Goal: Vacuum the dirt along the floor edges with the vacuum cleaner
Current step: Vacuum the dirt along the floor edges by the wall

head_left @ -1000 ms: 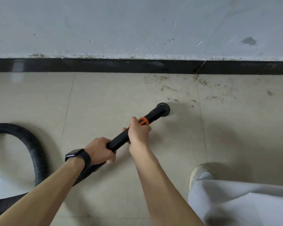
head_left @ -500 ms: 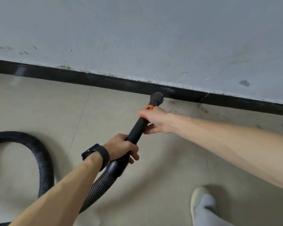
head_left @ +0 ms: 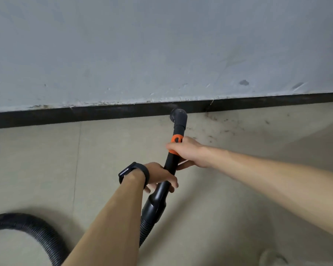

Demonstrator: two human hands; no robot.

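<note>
The nozzle (head_left: 178, 114) of the vacuum pipe (head_left: 179, 128) is now right up at the black strip (head_left: 104, 112) at the bottom of the wall (head_left: 161, 54). 1 sec ago it sat out on the floor (head_left: 37, 169), away from the edge. Half a sec ago it got to the strip. So the tip is now at the edge, where the job needs it.

R hand (head_left: 189, 153) grips the pipe at the orange ring (head_left: 176, 139), fingers wrapped round. L hand (head_left: 159, 175), w/ a black watch (head_left: 132, 169), grips lower down, near where the ribbed hose (head_left: 37, 233) joins.

Dirt (head_left: 219, 129): lots of little dark bits lie just to the right of the nozzle, by the strip & a bit out from it. They don't look sucked up yet. Floor left of the nozzle looks cleaner, but it's blurry, so can't be sure.

I think the tip needs to slide right along the strip, staying low, to get those bits. The hose loops on the floor at the left w/ some slack.
</note>
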